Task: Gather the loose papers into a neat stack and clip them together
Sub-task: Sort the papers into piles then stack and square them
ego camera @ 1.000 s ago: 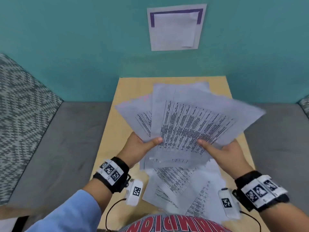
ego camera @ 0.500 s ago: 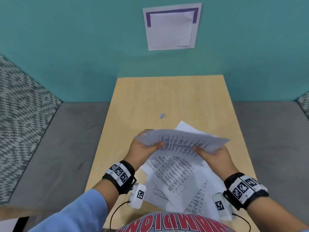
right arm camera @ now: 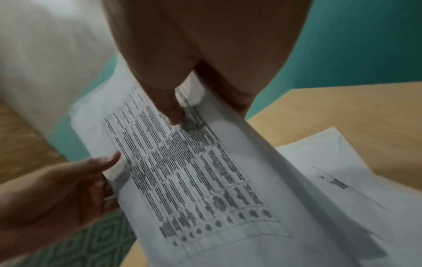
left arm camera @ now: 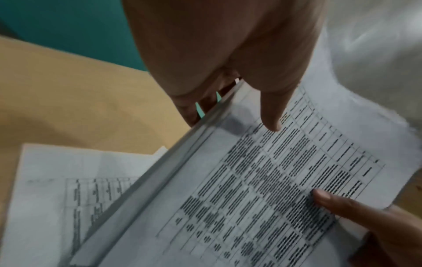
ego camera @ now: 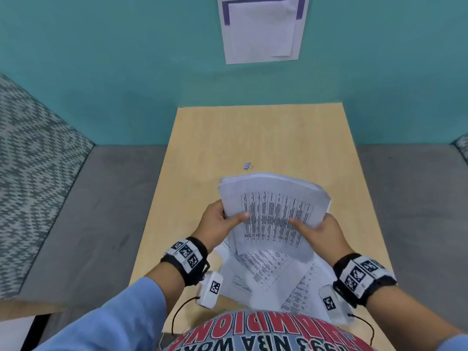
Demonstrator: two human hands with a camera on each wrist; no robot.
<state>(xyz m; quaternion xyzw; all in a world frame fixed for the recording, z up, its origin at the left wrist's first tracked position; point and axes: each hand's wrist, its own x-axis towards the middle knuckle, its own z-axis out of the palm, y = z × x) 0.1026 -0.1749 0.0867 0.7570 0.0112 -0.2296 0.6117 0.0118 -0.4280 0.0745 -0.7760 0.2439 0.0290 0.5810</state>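
Note:
A stack of printed papers (ego camera: 272,211) is held above the wooden table (ego camera: 266,138), tilted toward me. My left hand (ego camera: 220,219) grips its left edge, thumb on top and fingers beneath. My right hand (ego camera: 321,230) grips the right edge the same way. The left wrist view shows the stack (left arm camera: 251,189) under my left thumb (left arm camera: 271,115); the right wrist view shows the stack (right arm camera: 194,171) under my right thumb (right arm camera: 171,112). More loose papers (ego camera: 273,274) lie on the table below the stack. A small binder clip (ego camera: 247,166) lies on the table beyond the papers.
A teal wall (ego camera: 126,72) stands behind the table with a paper notice (ego camera: 263,29) stuck on it. Grey bench seats (ego camera: 88,211) flank the table on both sides, and a patterned cushion (ego camera: 30,160) rises at the left.
The fanned sheets were brought together, lowered toward the table, then tilted back up as a squared stack. The binder clip came into view as the papers dropped.

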